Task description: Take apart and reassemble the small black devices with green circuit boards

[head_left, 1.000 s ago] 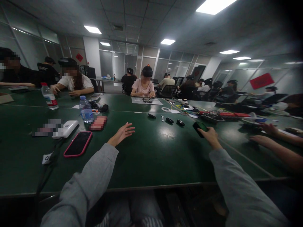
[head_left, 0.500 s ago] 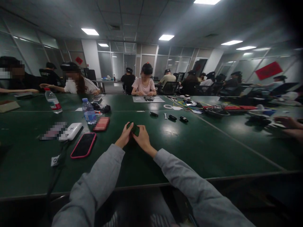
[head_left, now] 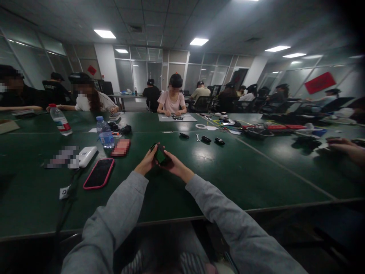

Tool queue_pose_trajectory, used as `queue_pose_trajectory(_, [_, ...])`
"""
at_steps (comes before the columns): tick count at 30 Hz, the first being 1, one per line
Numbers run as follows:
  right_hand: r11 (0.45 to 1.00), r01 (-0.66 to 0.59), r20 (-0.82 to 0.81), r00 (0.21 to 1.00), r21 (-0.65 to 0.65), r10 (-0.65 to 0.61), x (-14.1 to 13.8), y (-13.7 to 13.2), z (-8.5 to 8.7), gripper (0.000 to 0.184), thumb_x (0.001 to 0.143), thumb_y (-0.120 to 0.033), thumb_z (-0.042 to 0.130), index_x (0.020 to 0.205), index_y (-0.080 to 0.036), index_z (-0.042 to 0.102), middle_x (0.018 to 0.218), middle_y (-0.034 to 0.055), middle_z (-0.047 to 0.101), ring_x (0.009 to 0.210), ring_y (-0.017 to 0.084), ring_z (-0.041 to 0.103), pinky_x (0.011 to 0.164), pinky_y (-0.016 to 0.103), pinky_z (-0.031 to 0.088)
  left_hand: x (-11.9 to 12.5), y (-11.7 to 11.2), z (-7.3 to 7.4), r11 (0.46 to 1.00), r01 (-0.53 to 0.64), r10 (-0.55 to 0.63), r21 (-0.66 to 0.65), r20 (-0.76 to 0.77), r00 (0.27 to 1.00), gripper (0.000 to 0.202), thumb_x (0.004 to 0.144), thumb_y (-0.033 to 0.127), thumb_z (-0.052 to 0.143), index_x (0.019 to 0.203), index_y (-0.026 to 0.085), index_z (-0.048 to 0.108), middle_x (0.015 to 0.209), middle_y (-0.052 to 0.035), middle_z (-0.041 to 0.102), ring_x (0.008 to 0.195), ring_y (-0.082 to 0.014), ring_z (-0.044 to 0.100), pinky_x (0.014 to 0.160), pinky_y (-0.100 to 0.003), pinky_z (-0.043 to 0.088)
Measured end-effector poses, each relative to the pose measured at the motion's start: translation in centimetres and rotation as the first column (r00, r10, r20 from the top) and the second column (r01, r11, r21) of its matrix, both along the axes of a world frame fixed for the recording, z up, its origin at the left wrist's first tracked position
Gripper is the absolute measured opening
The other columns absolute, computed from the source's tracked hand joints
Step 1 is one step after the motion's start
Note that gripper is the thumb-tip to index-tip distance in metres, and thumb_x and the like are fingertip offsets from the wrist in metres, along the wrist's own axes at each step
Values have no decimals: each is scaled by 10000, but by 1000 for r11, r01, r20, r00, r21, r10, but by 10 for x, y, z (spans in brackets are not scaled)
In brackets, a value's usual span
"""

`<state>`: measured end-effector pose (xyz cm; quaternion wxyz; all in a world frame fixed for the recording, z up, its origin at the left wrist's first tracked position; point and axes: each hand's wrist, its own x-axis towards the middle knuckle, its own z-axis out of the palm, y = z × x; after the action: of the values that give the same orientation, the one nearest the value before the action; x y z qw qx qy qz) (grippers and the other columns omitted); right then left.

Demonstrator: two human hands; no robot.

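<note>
A small dark device with a green face [head_left: 160, 154] is gripped between both my hands above the green table [head_left: 216, 179]. My left hand [head_left: 146, 163] pinches its left edge, fingers curled. My right hand [head_left: 173, 164] wraps it from the right and below. Both arms wear grey sleeves. Several small black parts [head_left: 205, 139] and a little wrench [head_left: 197, 137] lie farther back on the table.
To the left lie a pink-cased phone [head_left: 99, 173], a white power bank [head_left: 87, 155], a red box [head_left: 121, 147] and two water bottles [head_left: 104, 133]. A cable runs off the near edge. Other people sit around; another person's hand [head_left: 343, 146] rests at the right.
My right hand carried the green-faced device from the right side to the middle. My left hand closed on it, and both hands have since tilted its face up.
</note>
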<state>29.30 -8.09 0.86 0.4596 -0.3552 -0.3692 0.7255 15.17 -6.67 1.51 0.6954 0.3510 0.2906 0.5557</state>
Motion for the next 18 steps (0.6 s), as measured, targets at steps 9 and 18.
queue_pose_trajectory(9, [919,154,191,953,363,-235,-7,-1,-16,582,768,-484,731,1213,-301,403,1002,-8,616,889,162,620,723,277,544,11,5,-11,992,36,-42,-122,-47,998,651,875,646,564,1245,114,619,963,-150,731,836,-234,720,767,-348,577])
queue_pose_trajectory(18, [812,135,308,880,568,-362,-4,6,-20,540,848,-533,636,1298,-288,462,1092,22,582,983,162,591,890,307,513,1,11,-12,990,-67,70,-123,21,997,585,871,632,587,1195,146,628,922,-100,735,824,-208,726,772,-313,576])
